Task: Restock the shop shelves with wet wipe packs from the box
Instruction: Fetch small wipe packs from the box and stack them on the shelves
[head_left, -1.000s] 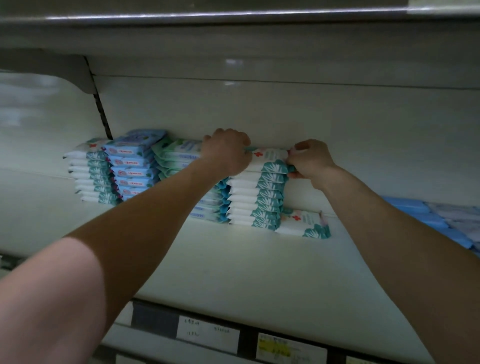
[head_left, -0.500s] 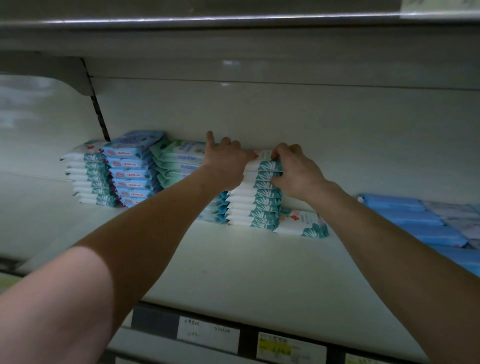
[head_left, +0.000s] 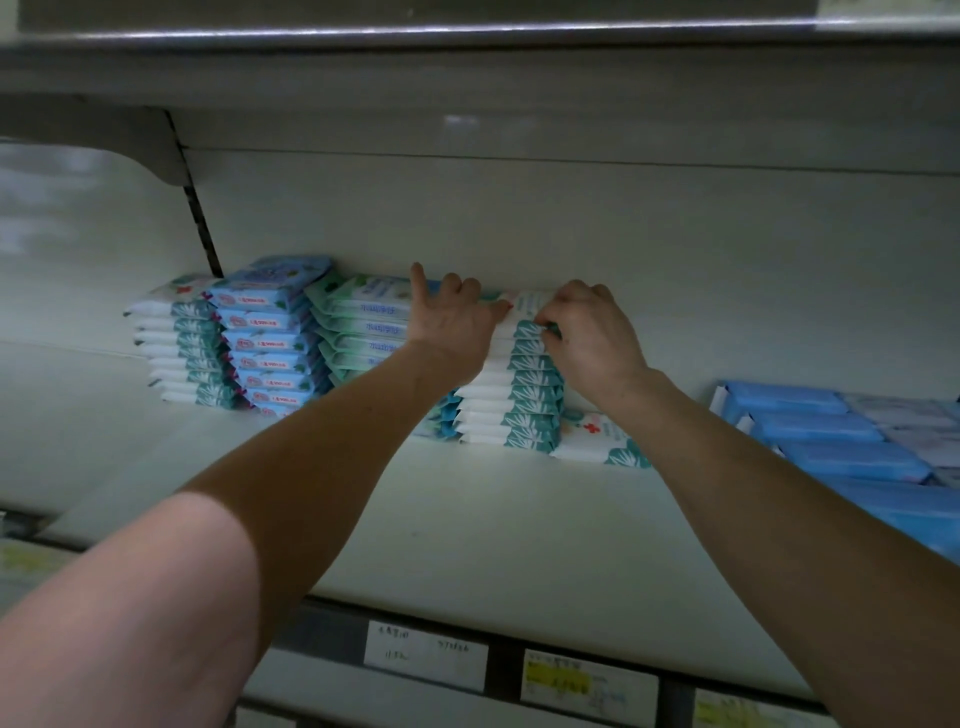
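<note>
The pale grey-green metal shelf (head_left: 467, 519) carries several columns of flat soft packs along its back wall; the supply box is not in view. At your far right lie flat light-blue plastic packs (head_left: 831, 436), well apart from the work area. The work area is the tall stack of white-and-teal leaf-print wet wipe packs (head_left: 511, 405) near the shelf centre, with a stack of mint-green packs with blue print (head_left: 363, 322) touching it on the left and one loose white pack with a red cross (head_left: 597, 439) lying flat just beside its base on the right. The task item is the topmost white-and-teal pack (head_left: 524, 306), resting on the stack with its long axis running left to right, parallel to the back wall. It lies directly between your hands, neither nearer than the other. Your left hand (head_left: 452, 325) grasps its left end with the thumb against it, index finger raised; your right hand (head_left: 592, 338) pinches its right end with curled fingers. The pack appears soft and slightly crumpled; align it square before you let go, since the tall column could probably lean
</note>
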